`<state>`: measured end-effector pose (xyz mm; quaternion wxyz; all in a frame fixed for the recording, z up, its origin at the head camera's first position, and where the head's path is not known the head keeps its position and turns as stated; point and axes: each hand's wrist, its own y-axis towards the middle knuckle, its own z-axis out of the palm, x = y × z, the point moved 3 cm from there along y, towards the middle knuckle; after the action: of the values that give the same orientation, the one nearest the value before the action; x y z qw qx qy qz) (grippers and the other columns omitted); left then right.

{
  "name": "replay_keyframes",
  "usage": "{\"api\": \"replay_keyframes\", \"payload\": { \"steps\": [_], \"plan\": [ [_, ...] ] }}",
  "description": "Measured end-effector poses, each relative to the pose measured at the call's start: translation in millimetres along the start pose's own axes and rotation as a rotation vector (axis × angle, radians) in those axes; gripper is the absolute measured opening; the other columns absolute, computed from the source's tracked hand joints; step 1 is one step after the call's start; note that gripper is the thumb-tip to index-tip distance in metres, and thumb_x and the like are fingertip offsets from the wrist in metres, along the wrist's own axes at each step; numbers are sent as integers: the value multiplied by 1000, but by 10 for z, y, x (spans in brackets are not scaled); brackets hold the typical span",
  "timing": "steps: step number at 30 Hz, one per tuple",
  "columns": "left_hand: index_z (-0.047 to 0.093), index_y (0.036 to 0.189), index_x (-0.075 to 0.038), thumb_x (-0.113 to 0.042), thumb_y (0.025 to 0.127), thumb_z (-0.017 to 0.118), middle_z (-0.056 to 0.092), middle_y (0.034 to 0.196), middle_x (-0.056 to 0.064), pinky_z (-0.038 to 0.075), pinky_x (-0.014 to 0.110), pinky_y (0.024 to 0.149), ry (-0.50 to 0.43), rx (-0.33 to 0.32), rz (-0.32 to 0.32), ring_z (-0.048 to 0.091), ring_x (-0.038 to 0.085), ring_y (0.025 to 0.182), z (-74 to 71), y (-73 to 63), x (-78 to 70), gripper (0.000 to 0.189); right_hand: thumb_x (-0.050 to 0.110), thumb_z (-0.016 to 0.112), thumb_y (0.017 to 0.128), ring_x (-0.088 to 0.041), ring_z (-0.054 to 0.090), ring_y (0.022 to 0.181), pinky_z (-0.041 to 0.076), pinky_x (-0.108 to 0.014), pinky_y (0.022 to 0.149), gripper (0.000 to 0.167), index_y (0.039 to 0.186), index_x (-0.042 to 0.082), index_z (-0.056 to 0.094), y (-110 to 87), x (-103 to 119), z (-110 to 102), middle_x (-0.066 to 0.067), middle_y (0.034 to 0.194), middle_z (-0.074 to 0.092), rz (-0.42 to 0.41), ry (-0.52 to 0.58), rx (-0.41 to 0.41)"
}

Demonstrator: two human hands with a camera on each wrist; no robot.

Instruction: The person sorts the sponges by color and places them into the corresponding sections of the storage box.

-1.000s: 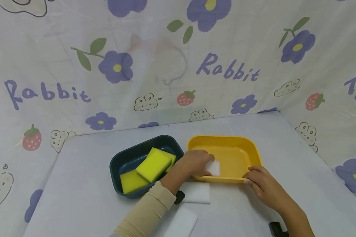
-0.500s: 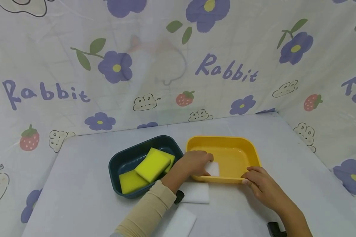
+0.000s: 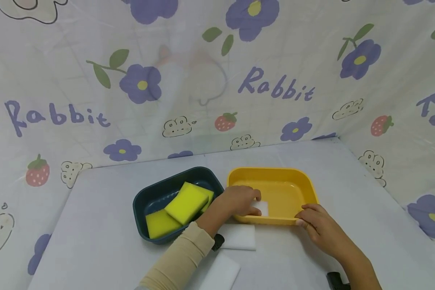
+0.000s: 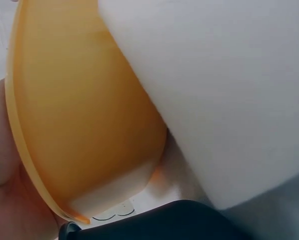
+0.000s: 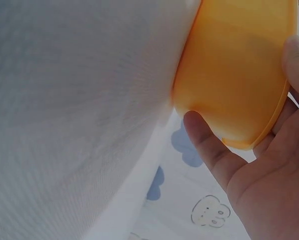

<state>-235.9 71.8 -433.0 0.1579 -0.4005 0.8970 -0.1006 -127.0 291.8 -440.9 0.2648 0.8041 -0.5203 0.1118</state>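
White sponge [image 3: 262, 208] pinched in my left hand [image 3: 239, 200] fingers, inside yellow tray [image 3: 304, 185]; right hand [image 3: 317, 225] fingers grip tray's near rim.

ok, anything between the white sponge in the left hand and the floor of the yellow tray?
Nothing visible. The left hand holds the white sponge already inside the yellow tray, whose floor shows bare. The right hand only holds the tray's near right corner, clear of the sponge.
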Motion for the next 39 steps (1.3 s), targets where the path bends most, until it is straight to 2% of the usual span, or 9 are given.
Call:
{"api": "replay_keyframes", "payload": {
  "steps": [4, 14, 18, 22, 26, 31, 35, 39],
  "plan": [
    [64, 128, -23, -50, 95, 66, 65, 114, -7, 51, 28, 84, 7, -12, 6, 57, 12, 91, 7, 2, 3, 43, 15, 69, 95, -32, 56, 115, 47, -56, 96, 5, 91, 15, 72, 2, 2, -4, 5, 99, 69, -9, 4, -6],
    [65, 129, -20, -44, 98, 63, 66, 117, -5, 50, 27, 89, -6, -75, 69, 59, 12, 97, 23, 8, 37, 39, 16, 69, 95, -30, 56, 115, 47, -55, 97, 5, 91, 15, 72, 13, -19, 15, 7, 96, 68, 0, -3, -4],
    [64, 132, -20, -43, 100, 61, 64, 123, -5, 49, 27, 95, -55, -101, 68, 59, 12, 104, 38, 8, 67, 40, 15, 70, 94, -30, 56, 114, 47, -55, 96, 4, 91, 16, 72, 13, -23, 17, 8, 96, 68, -3, -3, -5],
    [63, 133, -21, -41, 100, 61, 63, 128, -5, 47, 27, 100, -144, -133, 53, 57, 11, 109, 26, -34, 98, 39, 15, 71, 93, -29, 56, 113, 48, -54, 95, 4, 90, 16, 72, 9, -18, 14, 9, 96, 68, -14, -3, -12],
    [63, 134, -21, -42, 100, 61, 61, 131, -5, 47, 28, 102, -188, -193, 40, 57, 12, 111, -38, -158, 124, 40, 16, 71, 93, -29, 57, 111, 49, -54, 92, 5, 89, 14, 72, 6, -6, 12, 8, 97, 68, -37, -9, -29],
    [61, 136, -19, -42, 100, 61, 61, 133, -2, 47, 31, 103, -189, -275, 43, 57, 14, 116, -151, -404, 127, 43, 14, 72, 93, -28, 57, 109, 49, -53, 91, 4, 89, 16, 72, 9, 9, 10, 7, 96, 68, -40, -12, -32],
    [61, 136, -17, -42, 99, 63, 62, 131, -1, 47, 29, 101, -213, -283, 54, 57, 14, 113, -187, -607, 121, 45, 16, 71, 93, -28, 58, 110, 49, -53, 91, 4, 89, 15, 72, 16, 5, 7, 8, 96, 68, -44, -21, -32],
    [61, 136, -16, -44, 97, 66, 63, 129, 0, 49, 27, 99, -213, -268, 84, 58, 12, 111, -195, -750, 108, 48, 15, 71, 93, -28, 58, 110, 49, -50, 92, 4, 89, 16, 72, 16, -6, 11, 9, 96, 68, -53, -20, -34]
  ]
}}
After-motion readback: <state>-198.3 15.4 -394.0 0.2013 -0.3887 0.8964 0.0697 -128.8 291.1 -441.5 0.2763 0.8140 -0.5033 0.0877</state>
